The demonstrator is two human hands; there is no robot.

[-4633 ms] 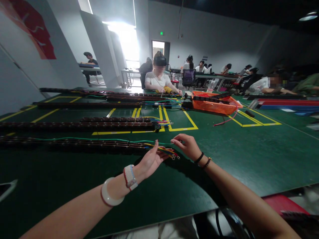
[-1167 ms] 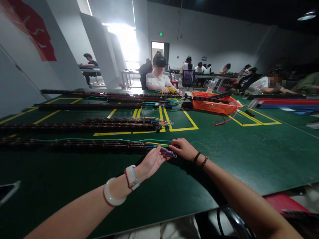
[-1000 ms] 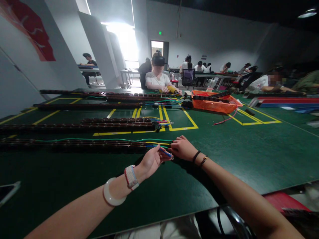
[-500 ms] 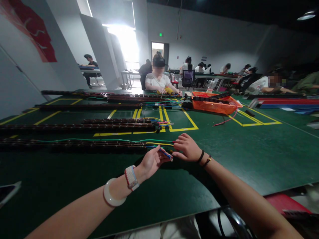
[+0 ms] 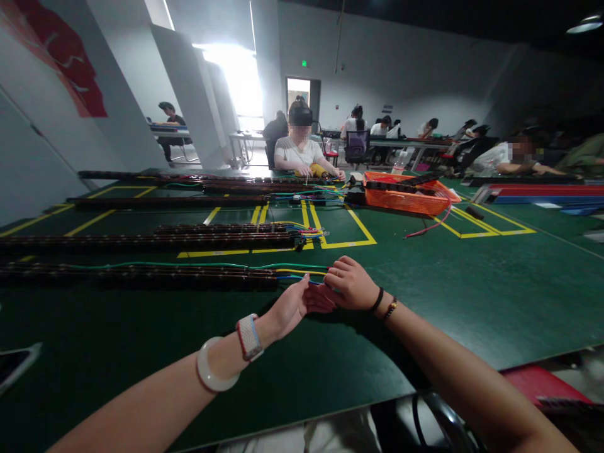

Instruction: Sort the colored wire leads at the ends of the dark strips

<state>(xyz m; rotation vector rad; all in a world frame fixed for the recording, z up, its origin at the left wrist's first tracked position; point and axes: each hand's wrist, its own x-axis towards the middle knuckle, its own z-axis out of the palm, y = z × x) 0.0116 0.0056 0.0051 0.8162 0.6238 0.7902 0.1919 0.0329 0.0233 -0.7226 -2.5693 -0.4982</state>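
Observation:
A long dark wire harness (image 5: 189, 277) lies across the green table, its loose wires running right toward my hands. Among them are a green wire (image 5: 226, 265), a yellow wire (image 5: 299, 272) and a blue wire (image 5: 284, 277). My left hand (image 5: 295, 305) is palm up beneath the ends, pinching a blue wire between thumb and fingers. My right hand (image 5: 352, 283) curls over the wire ends from the right, its fingertips meeting the left fingers. The green and yellow wires run into its grip. The wire tips are hidden behind the fingers.
Beyond my hands lie more dark harnesses (image 5: 226, 241) on yellow-taped markings. An orange basket (image 5: 406, 202) stands at the back, a pink wire (image 5: 427, 231) hanging from it. Across the table sits a co-worker (image 5: 302, 148). Red and blue strips (image 5: 538, 194) lie at right.
My right hand has moved slightly left and down onto the left fingers. The blue wire's end, visible in the left hand before, is now covered.

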